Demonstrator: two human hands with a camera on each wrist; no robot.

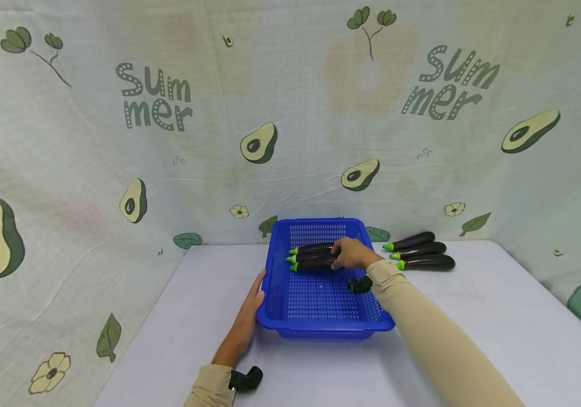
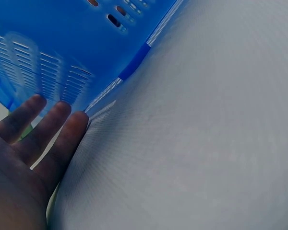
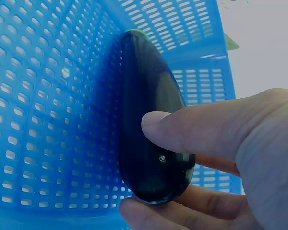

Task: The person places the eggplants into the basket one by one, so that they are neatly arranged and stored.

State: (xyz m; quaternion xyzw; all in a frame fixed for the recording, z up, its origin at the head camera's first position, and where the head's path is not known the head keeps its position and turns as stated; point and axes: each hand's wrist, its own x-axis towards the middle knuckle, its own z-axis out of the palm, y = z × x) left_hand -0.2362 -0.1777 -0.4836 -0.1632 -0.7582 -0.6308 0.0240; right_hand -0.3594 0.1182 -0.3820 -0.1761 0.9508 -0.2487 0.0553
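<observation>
Sleeve [image 1: 438, 328] foremost, the right hand [image 1: 352, 252] grips an eggplant [image 3: 141, 86] whose glossy skin might slip, while the left hand [image 1: 249, 310], straight-fingered, touches the basket's left edge [image 1: 273, 244].

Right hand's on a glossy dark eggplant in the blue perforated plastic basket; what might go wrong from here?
Slip: the right hand holds the glossy dark eggplant near its rounded end, so it may slide loose.
Nudge: two other dark, green-capped eggplants lie close beside it and may roll if knocked.
Shift: the left hand rests straight-fingered against the blue basket, not gripping it, so it may slide if the beige right sleeve, crossing its rim, bumps it.
</observation>
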